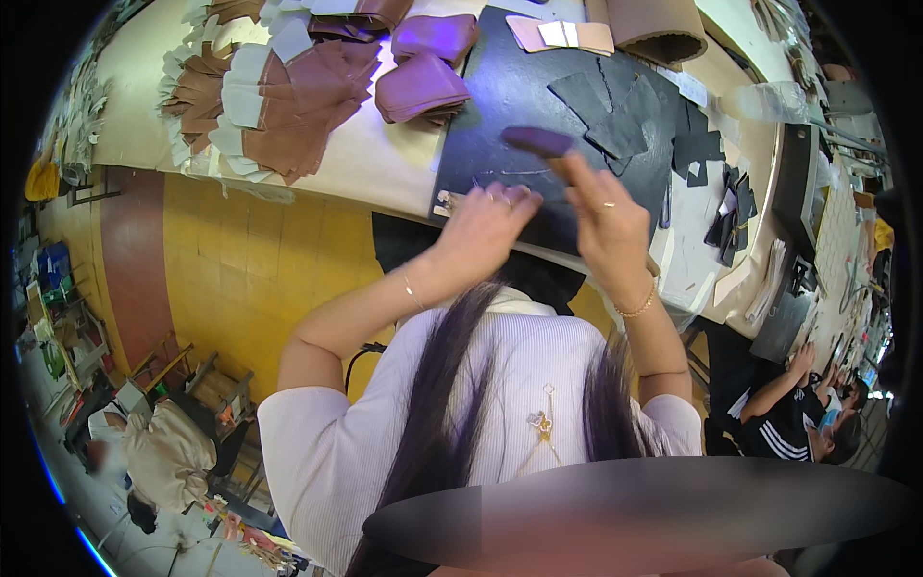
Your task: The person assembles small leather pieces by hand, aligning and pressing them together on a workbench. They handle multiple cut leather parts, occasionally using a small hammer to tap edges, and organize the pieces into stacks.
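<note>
My right hand (611, 226) is closed around the short handle of a hammer (538, 141) with a long dark head. The head is raised above the black board (471, 125), slightly blurred. My left hand (486, 226) rests at the board's near edge, its fingers bent and drawn together. Whatever lies under those fingertips is hidden. Beside it, at the board's edge, is a small pale patterned piece (445, 204). Black cut pieces (611, 120) lie on the board beyond my right hand.
Fanned brown leather pieces (298, 115) with pale backing cover the left table. Folded brown stacks (423, 88) lie beside the board. A brown roll (659, 29) is at the back. Black strips (733, 216) lie right. A co-worker (784, 413) sits at far right.
</note>
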Action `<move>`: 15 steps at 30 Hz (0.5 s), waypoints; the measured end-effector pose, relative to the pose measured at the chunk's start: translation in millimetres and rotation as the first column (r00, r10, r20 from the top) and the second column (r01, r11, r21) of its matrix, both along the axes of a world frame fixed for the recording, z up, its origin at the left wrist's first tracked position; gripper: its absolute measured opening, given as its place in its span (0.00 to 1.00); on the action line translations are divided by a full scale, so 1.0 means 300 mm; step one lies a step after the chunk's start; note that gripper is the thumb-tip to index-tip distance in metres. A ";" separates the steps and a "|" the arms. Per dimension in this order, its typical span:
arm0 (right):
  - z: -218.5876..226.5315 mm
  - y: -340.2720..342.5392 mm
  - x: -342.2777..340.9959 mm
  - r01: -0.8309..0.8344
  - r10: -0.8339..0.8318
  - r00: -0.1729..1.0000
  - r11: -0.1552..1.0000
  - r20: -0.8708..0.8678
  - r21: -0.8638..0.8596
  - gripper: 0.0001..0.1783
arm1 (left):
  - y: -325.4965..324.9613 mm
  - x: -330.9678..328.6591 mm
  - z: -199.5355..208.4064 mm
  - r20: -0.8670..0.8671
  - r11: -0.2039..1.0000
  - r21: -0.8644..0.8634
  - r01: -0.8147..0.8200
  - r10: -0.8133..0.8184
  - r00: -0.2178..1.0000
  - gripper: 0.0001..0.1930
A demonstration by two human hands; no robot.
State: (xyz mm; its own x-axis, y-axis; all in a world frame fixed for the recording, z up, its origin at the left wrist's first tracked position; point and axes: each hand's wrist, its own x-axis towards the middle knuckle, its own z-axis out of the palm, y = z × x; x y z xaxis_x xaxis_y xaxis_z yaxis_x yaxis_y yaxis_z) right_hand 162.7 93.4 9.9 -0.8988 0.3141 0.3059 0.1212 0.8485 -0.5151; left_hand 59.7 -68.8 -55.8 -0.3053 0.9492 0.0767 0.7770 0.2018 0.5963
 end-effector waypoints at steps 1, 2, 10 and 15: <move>0.007 0.008 0.027 0.031 -0.032 0.998 0.999 -0.055 -0.016 0.32 | 0.008 -0.043 0.013 0.119 0.998 0.055 0.008 -0.014 0.993 0.22; 0.014 0.017 0.058 0.064 -0.068 0.991 0.997 -0.112 -0.032 0.32 | 0.023 -0.073 0.025 0.100 0.996 0.079 0.037 -0.045 0.994 0.22; -0.050 0.012 0.287 0.146 -0.209 0.932 0.964 0.296 0.222 0.32 | 0.092 -0.112 0.096 0.028 0.958 -0.093 0.272 -0.271 0.962 0.23; -0.078 0.004 0.321 0.275 -0.275 0.961 0.961 0.003 0.025 0.29 | 0.102 -0.134 0.089 -0.023 0.935 -0.126 0.331 -0.337 0.941 0.21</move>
